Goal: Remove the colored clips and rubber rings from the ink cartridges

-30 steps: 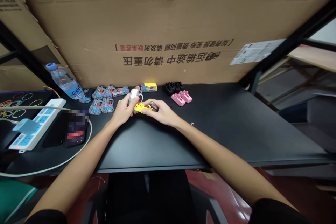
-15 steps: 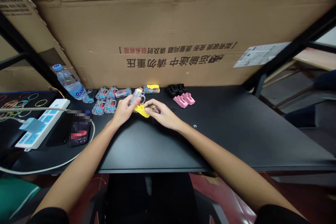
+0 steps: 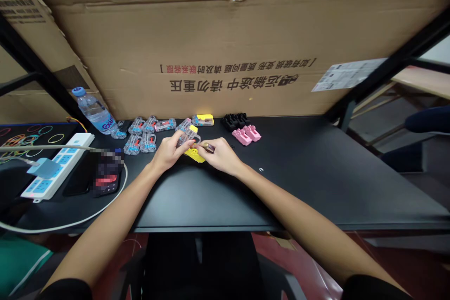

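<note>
Both hands meet over the middle of the black desk [image 3: 298, 183]. My left hand [image 3: 168, 152] pinches a clear plastic housing [image 3: 187, 136] between thumb and fingers. My right hand [image 3: 220, 154] is closed on a small dark metal piece [image 3: 208, 147] and rests against a yellow plastic part [image 3: 195, 153] lying between the two hands. Behind them lie several clear housings with blue and red inserts [image 3: 144, 137], a clear-and-yellow assembled piece [image 3: 203, 119], black parts [image 3: 234, 120] and pink parts [image 3: 246, 133].
A large cardboard box [image 3: 225, 47] walls off the back of the desk. At the left stand a water bottle [image 3: 93, 110], a white power strip [image 3: 58, 164] with a cable, and a phone [image 3: 105, 173]. A black metal frame post [image 3: 379, 63] rises at the right.
My left hand has turned the clear housing and lowered it closer to the yellow part. My right hand has shifted slightly right, still closed on the small piece. The view has drifted a little.
</note>
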Available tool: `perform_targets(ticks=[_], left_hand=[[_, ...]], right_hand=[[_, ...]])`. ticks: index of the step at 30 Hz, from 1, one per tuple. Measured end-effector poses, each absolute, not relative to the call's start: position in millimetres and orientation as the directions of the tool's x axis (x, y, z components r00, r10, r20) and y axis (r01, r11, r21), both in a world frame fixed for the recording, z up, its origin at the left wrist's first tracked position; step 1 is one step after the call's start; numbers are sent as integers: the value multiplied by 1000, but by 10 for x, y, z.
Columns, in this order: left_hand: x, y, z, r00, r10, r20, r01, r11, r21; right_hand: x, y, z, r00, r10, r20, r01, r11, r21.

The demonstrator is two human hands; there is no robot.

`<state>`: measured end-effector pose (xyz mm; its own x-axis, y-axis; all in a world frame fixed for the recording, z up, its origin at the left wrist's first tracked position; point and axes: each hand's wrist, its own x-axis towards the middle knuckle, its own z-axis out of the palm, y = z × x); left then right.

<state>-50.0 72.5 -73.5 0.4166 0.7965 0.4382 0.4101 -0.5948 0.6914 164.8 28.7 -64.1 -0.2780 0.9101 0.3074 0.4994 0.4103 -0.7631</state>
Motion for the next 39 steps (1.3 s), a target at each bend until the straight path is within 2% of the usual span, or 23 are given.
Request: perform_targets(ticks=[12, 23, 28, 31, 34, 39], left_hand=[[-507, 706, -726, 409, 774, 484, 466, -633, 618], [-534, 751, -756, 439, 615, 655, 539, -763, 356], [-523, 749, -749, 433, 579, 691, 566, -771, 291], [-522, 742, -739, 415, 583, 699, 567, -767, 302], [-548, 742, -726, 358, 601, 715, 544, -756, 364], [-637, 764, -644, 152, 684, 713, 563, -653, 506]], right_hand=[[1617, 249, -631, -256, 903, 346, 509, 430, -745], [1589, 233, -660, -220, 882, 416, 491, 468, -735], [1589, 215, -657, -204, 890, 407, 489, 453, -745], [1595, 211, -666, -218, 887, 407, 484, 461, -744], [1613, 220, -678, -243, 881, 406, 498, 472, -727], [1808, 328, -627, -319, 883, 344, 556, 469, -686]])
